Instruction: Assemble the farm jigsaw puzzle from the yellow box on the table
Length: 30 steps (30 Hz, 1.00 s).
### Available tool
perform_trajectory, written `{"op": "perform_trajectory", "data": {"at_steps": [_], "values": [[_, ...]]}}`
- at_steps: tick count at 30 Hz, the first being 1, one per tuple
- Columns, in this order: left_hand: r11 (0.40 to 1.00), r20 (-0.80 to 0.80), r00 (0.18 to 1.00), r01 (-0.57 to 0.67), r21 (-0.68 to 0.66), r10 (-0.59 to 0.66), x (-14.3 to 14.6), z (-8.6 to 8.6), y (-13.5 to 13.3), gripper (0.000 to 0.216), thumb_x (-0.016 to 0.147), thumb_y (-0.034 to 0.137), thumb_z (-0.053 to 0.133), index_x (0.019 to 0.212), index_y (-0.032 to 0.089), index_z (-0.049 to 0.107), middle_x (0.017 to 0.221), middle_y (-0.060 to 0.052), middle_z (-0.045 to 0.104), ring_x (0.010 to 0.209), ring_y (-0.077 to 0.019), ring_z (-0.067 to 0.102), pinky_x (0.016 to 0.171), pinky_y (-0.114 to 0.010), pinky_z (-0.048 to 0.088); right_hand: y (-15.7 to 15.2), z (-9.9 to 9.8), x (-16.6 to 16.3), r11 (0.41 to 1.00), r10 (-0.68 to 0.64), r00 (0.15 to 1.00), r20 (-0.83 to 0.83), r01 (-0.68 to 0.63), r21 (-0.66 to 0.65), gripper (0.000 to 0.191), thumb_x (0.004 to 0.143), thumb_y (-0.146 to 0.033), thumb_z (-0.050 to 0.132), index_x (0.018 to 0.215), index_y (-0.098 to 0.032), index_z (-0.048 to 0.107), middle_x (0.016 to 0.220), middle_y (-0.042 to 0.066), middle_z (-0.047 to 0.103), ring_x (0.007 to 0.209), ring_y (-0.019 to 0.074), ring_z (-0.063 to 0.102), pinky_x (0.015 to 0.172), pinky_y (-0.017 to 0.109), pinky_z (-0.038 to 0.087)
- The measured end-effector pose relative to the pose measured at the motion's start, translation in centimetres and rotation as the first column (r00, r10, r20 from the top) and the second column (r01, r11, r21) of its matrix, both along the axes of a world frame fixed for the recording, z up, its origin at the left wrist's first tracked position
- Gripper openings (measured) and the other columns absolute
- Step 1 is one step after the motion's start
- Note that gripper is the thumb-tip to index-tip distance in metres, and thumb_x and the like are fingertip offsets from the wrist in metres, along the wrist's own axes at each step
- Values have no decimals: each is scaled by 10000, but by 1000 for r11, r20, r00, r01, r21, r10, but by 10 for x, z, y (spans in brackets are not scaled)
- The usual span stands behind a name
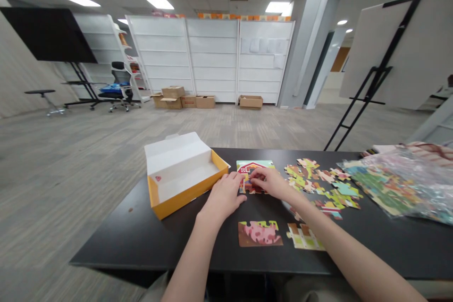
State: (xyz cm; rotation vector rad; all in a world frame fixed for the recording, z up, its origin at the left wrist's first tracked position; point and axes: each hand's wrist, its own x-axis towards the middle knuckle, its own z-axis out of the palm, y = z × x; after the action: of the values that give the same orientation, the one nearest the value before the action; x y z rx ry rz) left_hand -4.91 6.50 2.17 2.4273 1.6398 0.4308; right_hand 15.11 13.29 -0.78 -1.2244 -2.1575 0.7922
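A partly joined jigsaw puzzle (255, 165) with a red barn picture lies flat on the black table. My left hand (226, 192) rests at its left edge, fingers stretched out and thumb apart. Over the puzzle's lower right, the bent fingers of my right hand (272, 183) pinch a puzzle piece, mostly hidden beneath them. Nearer to me is a joined section with a pink spotted pig (261, 234). Right of it, a green and white fence section (305, 238) lies partly under my right forearm. Loose puzzle pieces (302, 174) are scattered to the right.
An open yellow box (189, 197) with a white lid stands at the table's left. Clear plastic bags of puzzle pieces (399, 181) lie at the far right of the table (141, 240). Beyond it are cardboard boxes (205, 101), white shelving and a board stand.
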Motion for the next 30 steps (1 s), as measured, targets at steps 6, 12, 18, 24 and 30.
{"op": "perform_trajectory", "data": {"at_steps": [6, 12, 18, 24, 30], "values": [[999, -11, 999, 30, -38, -30, 0, -7, 4, 233, 914, 263, 628, 1134, 200, 671, 1163, -80, 702, 1091, -259, 631, 953, -360, 505, -7, 16, 21, 982, 115, 963, 243, -148, 122, 211, 837, -354, 722, 978, -196, 723, 938, 57, 724, 838, 201, 632, 763, 303, 458], [998, 5, 1000, 23, -51, -23, -7, -8, 3, 229, 934, 238, 592, 1140, 199, 683, 1239, -79, 676, 1114, -240, 623, 1005, -345, 484, -12, 24, 34, 983, 164, 932, 323, -183, 30, 228, 798, -332, 754, 985, -207, 723, 949, 50, 703, 877, 213, 615, 770, 300, 448], [997, 50, 998, 27, -69, -24, -7, -13, 9, 247, 928, 214, 602, 1164, 183, 671, 1224, -84, 686, 1129, -245, 615, 1007, -341, 480, -16, 30, 35, 986, 163, 934, 318, -161, -30, 221, 798, -318, 738, 981, -198, 715, 818, 19, 673, 709, 159, 550, 648, 260, 400], [997, 144, 988, 58, -59, -49, -5, -19, 16, 271, 901, 199, 637, 1172, 200, 652, 1195, -80, 655, 1111, -222, 621, 1020, -330, 478, -19, 34, 34, 987, 155, 948, 278, -139, -74, 274, 783, -329, 741, 1012, -194, 675, 793, 4, 676, 691, 155, 554, 630, 260, 401], [998, 86, 995, 61, -13, -59, -1, -21, 19, 220, 946, 230, 580, 1155, 199, 643, 1209, -84, 631, 1141, -231, 587, 1038, -366, 469, -19, 35, 35, 992, 125, 957, 263, -111, -67, 282, 751, -264, 740, 1013, -195, 662, 756, -10, 651, 685, 159, 556, 639, 263, 410]]}}
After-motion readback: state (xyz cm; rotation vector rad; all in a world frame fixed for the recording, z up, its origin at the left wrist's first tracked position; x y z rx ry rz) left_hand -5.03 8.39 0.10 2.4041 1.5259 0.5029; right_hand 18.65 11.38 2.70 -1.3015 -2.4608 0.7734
